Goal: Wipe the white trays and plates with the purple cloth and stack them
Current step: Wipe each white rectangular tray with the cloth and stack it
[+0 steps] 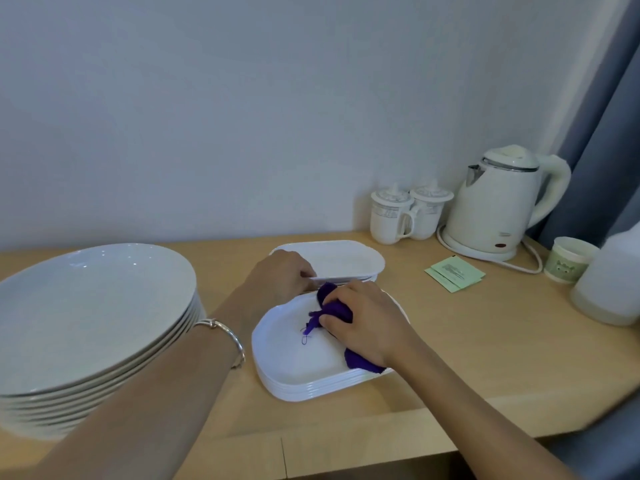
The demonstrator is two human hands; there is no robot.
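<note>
Nearest, the pale wood-grain surface (450, 341) ends in a squared front edge, and both bare forearms cross it. At the left stands a tall stack of round, glossy white plates (86, 313), shallow and wide-rimmed, with a strip of bare wood between them and the trays. A thin silver bangle (225, 336) circles the left wrist. In the middle sit the near trays (294, 368), smooth white rounded rectangles with raised lips, neatly stacked. On the top one the right hand (367, 323) bears down, fingers curled round the bunched purple cloth (334, 304), a soft, fuzzy fabric that pokes out at both ends of the fist and trails a loose thread across the white. Just beyond lie the far trays (346, 258), a lower stack, and the left hand (277, 275) pinches its top tray at the near rim with thumb and curled fingers. Open wood lies to the right, up to 2 pale green sachets (453, 273). Along the wall stand 2 lidded ceramic mugs (391, 216), a cream kettle (498, 206) on its corded base, a paper cup (568, 259) and a translucent container (609, 282).
</note>
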